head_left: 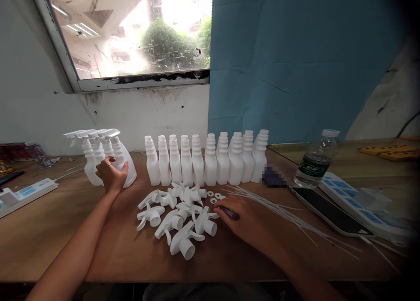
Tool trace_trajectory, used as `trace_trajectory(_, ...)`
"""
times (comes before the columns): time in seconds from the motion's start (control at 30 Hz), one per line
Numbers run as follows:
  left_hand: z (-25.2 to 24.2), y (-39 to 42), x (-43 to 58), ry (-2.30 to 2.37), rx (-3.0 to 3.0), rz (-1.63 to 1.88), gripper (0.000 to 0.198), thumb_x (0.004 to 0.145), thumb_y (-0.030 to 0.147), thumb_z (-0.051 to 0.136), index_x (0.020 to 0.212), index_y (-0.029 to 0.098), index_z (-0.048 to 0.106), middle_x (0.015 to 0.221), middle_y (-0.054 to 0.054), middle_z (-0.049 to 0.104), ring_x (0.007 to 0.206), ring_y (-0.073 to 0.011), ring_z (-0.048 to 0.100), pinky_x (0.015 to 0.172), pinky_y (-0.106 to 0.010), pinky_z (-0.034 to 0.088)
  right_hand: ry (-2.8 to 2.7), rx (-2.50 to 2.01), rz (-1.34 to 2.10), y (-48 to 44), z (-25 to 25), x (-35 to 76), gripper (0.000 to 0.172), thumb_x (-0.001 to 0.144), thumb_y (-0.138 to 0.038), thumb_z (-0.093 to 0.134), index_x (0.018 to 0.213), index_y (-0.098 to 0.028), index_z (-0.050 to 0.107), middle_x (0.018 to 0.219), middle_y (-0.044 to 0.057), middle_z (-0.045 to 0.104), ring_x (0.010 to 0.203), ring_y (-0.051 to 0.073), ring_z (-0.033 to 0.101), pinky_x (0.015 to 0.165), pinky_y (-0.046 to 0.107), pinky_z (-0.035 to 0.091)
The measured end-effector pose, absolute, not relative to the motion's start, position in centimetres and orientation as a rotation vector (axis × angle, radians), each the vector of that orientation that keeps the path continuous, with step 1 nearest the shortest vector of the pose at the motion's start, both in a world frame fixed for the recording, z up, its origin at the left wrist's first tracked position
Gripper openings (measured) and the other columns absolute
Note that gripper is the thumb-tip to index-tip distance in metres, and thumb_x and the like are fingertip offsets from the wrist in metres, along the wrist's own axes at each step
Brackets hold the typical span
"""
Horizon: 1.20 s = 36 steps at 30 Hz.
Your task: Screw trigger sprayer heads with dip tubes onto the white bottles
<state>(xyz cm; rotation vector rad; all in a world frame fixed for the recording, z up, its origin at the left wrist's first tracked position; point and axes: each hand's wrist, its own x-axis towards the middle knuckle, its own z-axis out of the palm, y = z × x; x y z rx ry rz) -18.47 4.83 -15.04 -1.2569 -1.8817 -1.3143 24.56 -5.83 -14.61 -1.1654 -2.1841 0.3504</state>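
My left hand [112,174] is closed around the lower part of a white spray bottle [118,148] at the left, in a tight group of bottles with spray heads on. My right hand [244,215] rests near the table's middle, its fingers closed on a short dark pen-like tool [231,213] whose kind I cannot make out. Just beyond these fingertips lie small white ring washers [210,194]. Loose white trigger spray heads [183,242] are heaped between my hands. Thin white dip tubes [278,211] fan out to the right.
A row of open white bottles [186,165] stands upright behind the spray heads. At the right are a water bottle [313,163], a phone [330,209] and a power strip [356,204]. Another power strip [31,195] lies far left. Wall and window rise behind the table [124,253].
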Motion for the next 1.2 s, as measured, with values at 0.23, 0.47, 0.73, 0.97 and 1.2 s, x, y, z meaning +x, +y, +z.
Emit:
trace_trajectory(0.23, -15.2, 4.6, -18.3, -1.903, -1.23, -1.249, 0.053, 0.074, 0.045, 0.066, 0.113, 0.014, 0.049, 0.108, -0.015, 0.061, 0.107, -0.0395, 0.049, 0.092, -0.052, 0.036, -2.184, -1.126, 0.32, -5.7, -15.0, 24.8, 0.016, 0.091, -0.027, 0.055, 0.085, -0.024, 0.069, 0.087, 0.003, 0.072, 0.085, 0.022, 0.066, 0.081, 0.037, 0.051)
trace_trajectory(0.47, -15.3, 4.9, -18.5, -1.892, -1.258, -1.167, 0.055, 0.073, 0.048, 0.066, 0.113, 0.012, 0.054, 0.104, -0.017, 0.061, 0.109, -0.0413, 0.047, 0.092, -0.051, 0.033, -2.177, -1.091, 0.306, -5.3, -15.3, 25.0, 0.017, 0.092, -0.03, 0.055, 0.086, -0.024, 0.07, 0.088, 0.003, 0.072, 0.086, 0.022, 0.066, 0.084, 0.039, 0.05)
trace_trajectory(0.73, -15.1, 4.6, -17.5, -1.826, -1.298, -1.171, 0.047, 0.075, 0.043, 0.064, 0.11, 0.013, 0.056, 0.113, -0.019, 0.059, 0.111, -0.0404, 0.047, 0.093, -0.05, 0.034, -2.166, -1.113, 0.285, -5.5, -15.1, 24.9, 0.018, 0.091, -0.029, 0.055, 0.086, -0.025, 0.072, 0.088, 0.003, 0.073, 0.086, 0.024, 0.066, 0.082, 0.04, 0.051)
trace_trajectory(0.97, -15.2, 4.5, -16.7, -1.755, -1.405, -1.217, 0.041, 0.078, 0.039, 0.062, 0.112, 0.019, 0.054, 0.104, -0.01, 0.065, 0.103, -0.0347, 0.053, 0.092, -0.046, 0.037, -2.171, -1.075, 0.27, -5.4, -15.4, 24.9, 0.016, 0.09, -0.028, 0.056, 0.084, -0.024, 0.07, 0.084, 0.003, 0.072, 0.083, 0.023, 0.065, 0.083, 0.041, 0.049)
trace_trajectory(1.2, -14.4, 4.1, -16.2, -1.691, -1.415, -1.29, 0.043, 0.08, 0.041, 0.06, 0.115, 0.018, 0.052, 0.105, -0.01, 0.062, 0.099, -0.0308, 0.055, 0.091, -0.044, 0.04, -2.177, -1.084, 0.263, -5.4, -15.6, 25.0, 0.017, 0.092, -0.029, 0.055, 0.086, -0.025, 0.07, 0.085, 0.001, 0.072, 0.084, 0.022, 0.065, 0.082, 0.04, 0.049)
